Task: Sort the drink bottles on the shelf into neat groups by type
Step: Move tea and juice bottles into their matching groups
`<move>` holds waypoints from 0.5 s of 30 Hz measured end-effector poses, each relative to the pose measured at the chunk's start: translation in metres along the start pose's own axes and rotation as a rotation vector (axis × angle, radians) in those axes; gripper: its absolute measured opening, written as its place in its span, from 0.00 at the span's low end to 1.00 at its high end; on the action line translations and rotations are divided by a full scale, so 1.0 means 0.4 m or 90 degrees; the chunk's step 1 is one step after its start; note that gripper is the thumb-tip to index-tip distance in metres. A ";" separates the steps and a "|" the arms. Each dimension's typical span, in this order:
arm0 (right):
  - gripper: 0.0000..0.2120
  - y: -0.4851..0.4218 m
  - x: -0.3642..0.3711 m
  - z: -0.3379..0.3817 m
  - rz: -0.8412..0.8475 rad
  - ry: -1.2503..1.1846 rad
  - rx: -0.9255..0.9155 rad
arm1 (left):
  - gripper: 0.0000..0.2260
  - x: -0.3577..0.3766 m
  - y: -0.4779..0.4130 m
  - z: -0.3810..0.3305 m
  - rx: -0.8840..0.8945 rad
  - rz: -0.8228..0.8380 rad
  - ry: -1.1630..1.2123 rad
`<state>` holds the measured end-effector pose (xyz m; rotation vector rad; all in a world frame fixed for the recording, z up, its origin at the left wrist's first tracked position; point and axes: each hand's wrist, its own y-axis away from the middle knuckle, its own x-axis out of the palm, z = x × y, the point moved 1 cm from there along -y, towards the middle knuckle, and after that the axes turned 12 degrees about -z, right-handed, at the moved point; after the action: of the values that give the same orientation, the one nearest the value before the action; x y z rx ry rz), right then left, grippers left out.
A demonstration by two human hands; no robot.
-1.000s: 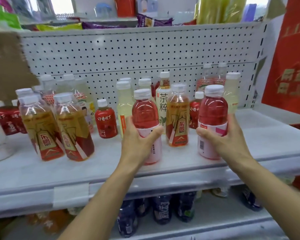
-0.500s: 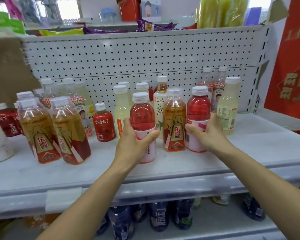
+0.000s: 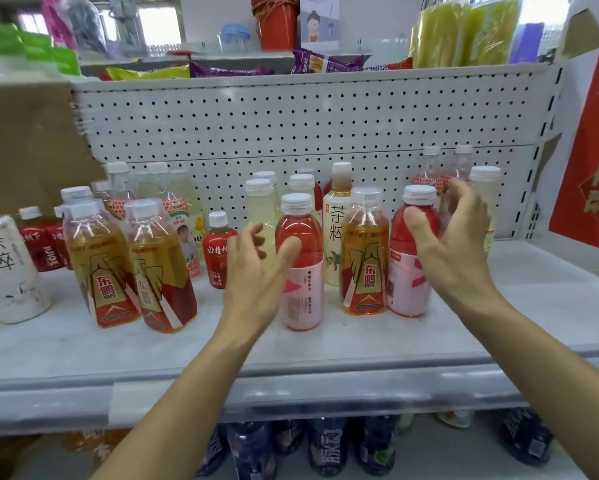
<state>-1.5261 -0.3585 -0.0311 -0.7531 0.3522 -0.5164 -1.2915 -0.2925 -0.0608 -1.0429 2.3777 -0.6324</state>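
White metal shelf (image 3: 83, 351) with a pegboard back carries the drinks. Well to the left of the left hand (image 3: 256, 275) stand two amber bottles (image 3: 100, 268). This hand is open with spread fingers, just beside a red bottle (image 3: 305, 299). Between the hands stands another amber bottle (image 3: 363, 258). The right hand (image 3: 453, 251) is open too, its thumb in front of a second red bottle (image 3: 403, 282).

Left hand (image 3: 256, 275) and right hand (image 3: 455, 251) reach forward, fingers (image 3: 467, 209) loosely spread.
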 end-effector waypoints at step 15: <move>0.26 0.022 0.182 0.290 0.465 0.204 -0.302 | 0.25 -0.012 -0.224 -0.022 0.073 0.120 -0.069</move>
<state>-1.4081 -0.3298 0.0330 -0.9288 1.0238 0.1563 -1.2444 -0.3411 -0.0014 -0.7732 2.2827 -0.6183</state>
